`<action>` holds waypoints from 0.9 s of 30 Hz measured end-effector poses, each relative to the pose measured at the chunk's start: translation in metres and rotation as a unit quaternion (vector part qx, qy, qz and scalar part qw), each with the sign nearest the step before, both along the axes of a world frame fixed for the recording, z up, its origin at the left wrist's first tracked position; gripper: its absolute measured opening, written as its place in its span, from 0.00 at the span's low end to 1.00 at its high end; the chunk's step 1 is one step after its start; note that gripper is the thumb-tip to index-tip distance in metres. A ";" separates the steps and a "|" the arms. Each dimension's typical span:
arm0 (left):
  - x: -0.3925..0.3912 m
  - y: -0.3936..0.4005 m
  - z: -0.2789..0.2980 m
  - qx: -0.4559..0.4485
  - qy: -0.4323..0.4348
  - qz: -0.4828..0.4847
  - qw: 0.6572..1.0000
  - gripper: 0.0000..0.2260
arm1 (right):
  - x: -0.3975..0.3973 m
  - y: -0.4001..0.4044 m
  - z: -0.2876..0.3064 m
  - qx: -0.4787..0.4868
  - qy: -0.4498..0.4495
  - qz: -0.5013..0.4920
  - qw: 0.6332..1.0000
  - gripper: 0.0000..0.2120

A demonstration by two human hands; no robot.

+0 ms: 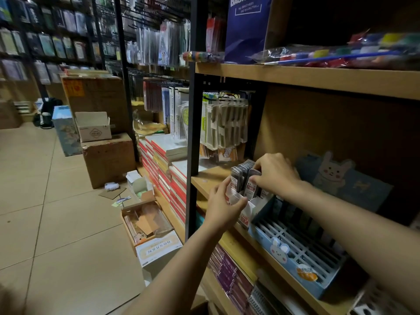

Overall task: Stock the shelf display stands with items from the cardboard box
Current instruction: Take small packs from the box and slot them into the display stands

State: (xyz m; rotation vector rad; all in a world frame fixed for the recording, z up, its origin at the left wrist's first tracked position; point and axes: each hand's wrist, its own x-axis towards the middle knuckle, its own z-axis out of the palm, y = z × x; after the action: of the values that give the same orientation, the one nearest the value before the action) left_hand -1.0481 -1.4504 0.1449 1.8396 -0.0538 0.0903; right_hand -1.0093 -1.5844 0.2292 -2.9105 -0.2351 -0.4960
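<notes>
Lead-refill cases, grey with red labels, are stood upright in a white display stand on the wooden shelf, right of the frame's centre. One grey case is pinched at its top by the right hand, whose fingers are curled over it from above. The stand's near left corner is gripped by the left hand, thumb on the front wall and fingers wrapped round the side. The cases thus lie between the two hands, just above the left and directly under the right. Touching the white stand on its right, a blue slotted display stand with a rabbit picture is set on the same shelf, dark items filling its rear slots. Behind it a blue rabbit card leans on the back panel. At lower centre, an open cardboard box is seen on the tiled floor, with a white box just beside it. Larger brown cartons are stacked at centre left.
</notes>
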 end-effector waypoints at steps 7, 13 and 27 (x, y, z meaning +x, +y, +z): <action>0.019 0.007 0.007 0.093 0.046 -0.054 0.993 0.30 | 0.006 -0.006 -0.013 -0.049 -0.095 0.042 0.993 0.16; 0.023 0.010 0.002 0.131 0.037 -0.064 0.989 0.30 | 0.005 -0.020 -0.020 -0.026 -0.101 0.049 0.993 0.10; -0.075 0.018 -0.028 -0.002 -0.065 -0.017 0.998 0.15 | -0.096 -0.020 -0.032 0.054 -0.116 0.079 0.989 0.13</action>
State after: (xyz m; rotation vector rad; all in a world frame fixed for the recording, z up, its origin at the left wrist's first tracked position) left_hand -1.1227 -1.4321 0.1164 1.8257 -0.1763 0.1859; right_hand -1.1050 -1.6039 0.1973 -2.6978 -0.4527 -0.7937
